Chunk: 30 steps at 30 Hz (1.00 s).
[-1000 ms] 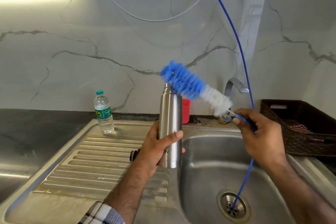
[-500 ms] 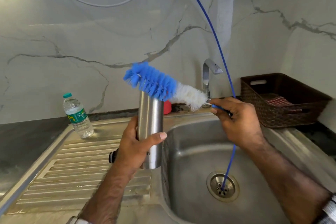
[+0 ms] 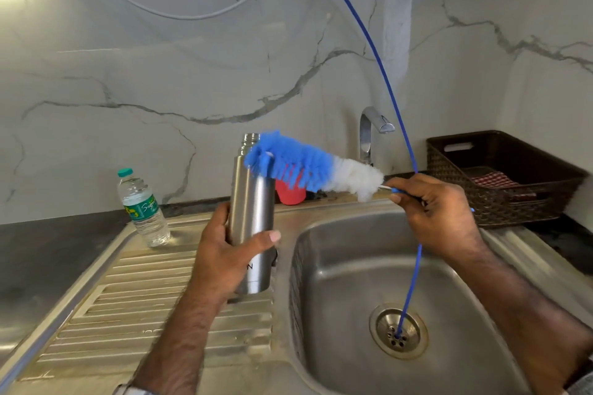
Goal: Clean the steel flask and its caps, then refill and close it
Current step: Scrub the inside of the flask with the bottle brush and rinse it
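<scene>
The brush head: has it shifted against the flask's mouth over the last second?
Yes. The brush head has dropped from above the open mouth of the flask to lie across its neck; the mouth now shows above the bristles. Not yet inserted.

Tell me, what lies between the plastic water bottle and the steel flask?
Nothing stands there: the head view shows only bare ribbed drainboard between the plastic water bottle and the steel flask.

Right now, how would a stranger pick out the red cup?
Start at the curved steel tap behind the steel sink basin. Left of it, against the marble wall, stands the small red plastic cup, partly hidden by the blue-and-white bottle brush. It is the only red thing there.
</scene>
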Motion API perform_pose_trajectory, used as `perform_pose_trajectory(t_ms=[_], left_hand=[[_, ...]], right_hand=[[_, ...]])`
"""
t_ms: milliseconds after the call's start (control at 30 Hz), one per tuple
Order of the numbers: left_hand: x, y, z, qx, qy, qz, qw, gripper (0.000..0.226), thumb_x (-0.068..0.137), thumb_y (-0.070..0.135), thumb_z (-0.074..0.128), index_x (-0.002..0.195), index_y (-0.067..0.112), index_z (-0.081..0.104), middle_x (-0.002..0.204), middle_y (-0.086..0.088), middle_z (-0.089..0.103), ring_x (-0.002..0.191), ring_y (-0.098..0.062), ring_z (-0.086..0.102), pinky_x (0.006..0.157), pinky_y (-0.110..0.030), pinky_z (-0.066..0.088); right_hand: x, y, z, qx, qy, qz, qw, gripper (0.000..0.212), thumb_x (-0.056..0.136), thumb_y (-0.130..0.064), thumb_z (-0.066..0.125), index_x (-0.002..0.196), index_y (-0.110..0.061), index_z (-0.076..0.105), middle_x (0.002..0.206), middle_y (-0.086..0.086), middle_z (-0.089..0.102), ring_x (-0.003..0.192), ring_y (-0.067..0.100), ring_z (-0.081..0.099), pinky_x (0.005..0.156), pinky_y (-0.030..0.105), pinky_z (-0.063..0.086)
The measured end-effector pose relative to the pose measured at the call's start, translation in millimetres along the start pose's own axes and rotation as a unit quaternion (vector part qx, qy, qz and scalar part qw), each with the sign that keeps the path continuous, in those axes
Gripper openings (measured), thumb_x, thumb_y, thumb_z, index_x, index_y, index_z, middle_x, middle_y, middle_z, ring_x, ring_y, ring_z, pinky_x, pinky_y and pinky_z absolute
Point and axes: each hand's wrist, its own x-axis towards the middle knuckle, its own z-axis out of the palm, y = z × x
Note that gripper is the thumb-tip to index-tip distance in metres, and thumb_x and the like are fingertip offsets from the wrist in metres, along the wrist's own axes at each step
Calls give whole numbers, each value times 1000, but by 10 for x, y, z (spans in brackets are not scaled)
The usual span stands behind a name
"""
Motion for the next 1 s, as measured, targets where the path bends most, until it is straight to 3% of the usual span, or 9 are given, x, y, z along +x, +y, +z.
perform_pose_trajectory(t_ms=[167,333,433,533,633,767,867,933,1000], left_hand=[[-86,3,181,31,-59,14,998,70,60,31,95,123,28,64,103,1,79,88,-17,78,71,-30,63],[-34,5,48,-1,-16,4,1000,69,59,29,94,121,32,64,99,0,79,85,-22,78,65,-31,62],[-40,30,80,-18,-41,3,999,70,59,31,96,122,32,65,101,-6,79,87,-32,78,71,-50,66],[-83,23,193,-7,-73,9,997,70,63,28,95,126,29,64,104,-5,79,91,-29,78,78,-51,66],[-54,6,129,-62,-33,-6,998,71,60,33,96,124,32,67,104,-13,78,89,-43,77,73,-62,64],[-38,54,67,-96,-21,-5,995,73,57,37,94,124,29,67,104,-16,78,83,-38,78,67,-50,64],[-87,27,225,-85,-64,-6,994,69,60,34,95,123,34,68,106,-14,77,90,-43,76,76,-65,63],[-98,36,225,-101,-45,-14,994,66,60,33,95,120,33,69,105,-16,77,88,-46,75,76,-68,62],[-79,79,125,-145,-16,-24,989,62,59,30,95,116,31,71,100,-22,75,78,-45,74,69,-64,63]], right_hand=[[13,-191,241,47,9,9,999,28,90,1,77,115,-11,81,95,-3,75,85,7,70,82,11,52],[-15,-29,86,34,-2,34,999,28,90,0,78,116,-12,81,90,-16,69,84,-3,68,78,6,48],[3,-44,113,33,1,34,999,28,90,-1,78,115,-12,81,93,-10,72,86,5,69,81,9,50],[16,-181,296,59,1,22,998,27,90,-3,78,116,-12,81,98,-9,74,89,3,70,86,13,53],[-9,-96,219,52,-8,39,998,27,92,-5,78,117,-13,80,96,-11,73,87,1,70,82,11,52],[-25,-35,132,42,-4,64,997,26,91,-5,78,116,-13,80,93,-12,72,88,-1,69,79,12,53],[-19,-232,310,70,-20,44,996,26,92,-4,78,116,-14,80,95,-20,70,90,-4,68,83,12,53],[-29,-220,328,74,-27,48,996,26,92,-7,77,116,-16,80,95,-17,72,90,0,69,85,17,55],[-60,-88,232,57,-38,69,995,26,92,-9,78,117,-17,80,98,-7,75,92,8,71,87,31,59]])
